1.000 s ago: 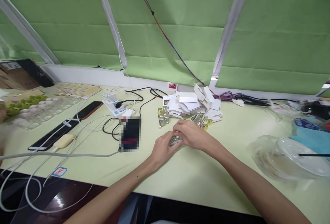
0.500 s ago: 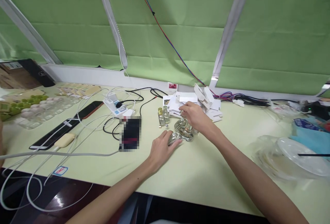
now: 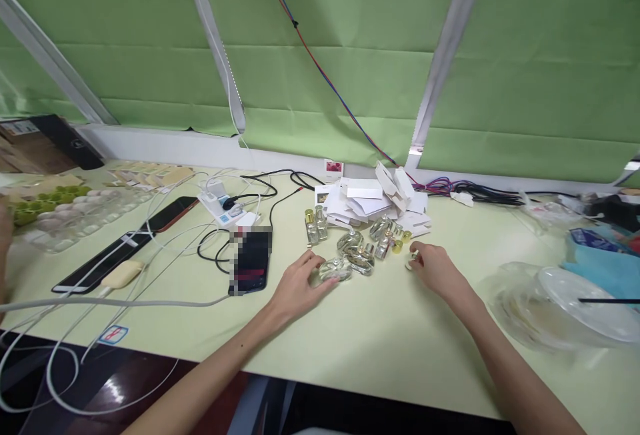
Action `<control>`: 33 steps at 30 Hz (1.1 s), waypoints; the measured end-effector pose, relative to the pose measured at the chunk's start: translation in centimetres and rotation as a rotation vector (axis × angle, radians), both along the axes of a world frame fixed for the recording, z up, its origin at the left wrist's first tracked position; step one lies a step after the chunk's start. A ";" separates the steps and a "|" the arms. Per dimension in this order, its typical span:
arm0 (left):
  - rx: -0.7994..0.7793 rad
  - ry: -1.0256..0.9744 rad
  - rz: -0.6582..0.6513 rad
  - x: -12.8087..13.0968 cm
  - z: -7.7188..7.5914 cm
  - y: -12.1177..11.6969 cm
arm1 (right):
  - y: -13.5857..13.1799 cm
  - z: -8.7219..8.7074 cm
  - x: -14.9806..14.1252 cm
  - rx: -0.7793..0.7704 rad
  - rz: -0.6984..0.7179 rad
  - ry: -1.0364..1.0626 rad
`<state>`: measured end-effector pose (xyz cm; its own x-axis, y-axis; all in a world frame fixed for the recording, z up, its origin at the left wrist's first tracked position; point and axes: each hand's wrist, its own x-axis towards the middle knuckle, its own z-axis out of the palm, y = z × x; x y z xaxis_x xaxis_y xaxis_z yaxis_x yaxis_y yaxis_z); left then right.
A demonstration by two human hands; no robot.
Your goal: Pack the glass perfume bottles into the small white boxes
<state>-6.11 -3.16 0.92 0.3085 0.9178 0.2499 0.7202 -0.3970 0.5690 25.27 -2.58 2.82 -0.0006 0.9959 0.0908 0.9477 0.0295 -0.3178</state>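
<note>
My left hand lies on the table with its thumb and fingers around a flat glass bottle. Beside that bottle lie more clear glass bottles, some with metallic necks. Off to the right, my right hand pinches a small pale piece at the tabletop; fingers hide most of it. Small gold caps lie just left of these fingers, near another glass bottle. Two slim bottles stand behind my left hand, one with a gold cap.
White folded cartons are heaped at the back. A phone, a power strip and loose white cables are on the left, with rows of capped bottles beyond. A plastic-wrapped bowl stands right. A person's hand shows at the left edge.
My right hand has moved right and towards me, from above the bottles to the tabletop, uncovering the bottles and gold caps. My left hand stays at its bottle, shifted slightly left.
</note>
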 end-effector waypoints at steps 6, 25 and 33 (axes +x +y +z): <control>-0.008 -0.051 -0.100 -1.0 0.6 1.5 | -0.2 -0.3 -1.1 0.143 -0.081 0.080; 0.002 0.007 0.219 -2.2 1.9 9.5 | -3.1 0.3 -11.6 -0.086 0.695 0.366; 0.062 0.045 0.328 -4.6 2.2 8.3 | -2.5 -0.5 -11.8 -0.029 0.664 0.351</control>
<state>-10.72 5.19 3.14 0.0113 0.9535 0.3011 0.8388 -0.1730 0.5162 13.48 -5.09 2.34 -0.5781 0.7981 0.1698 0.5761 0.5467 -0.6077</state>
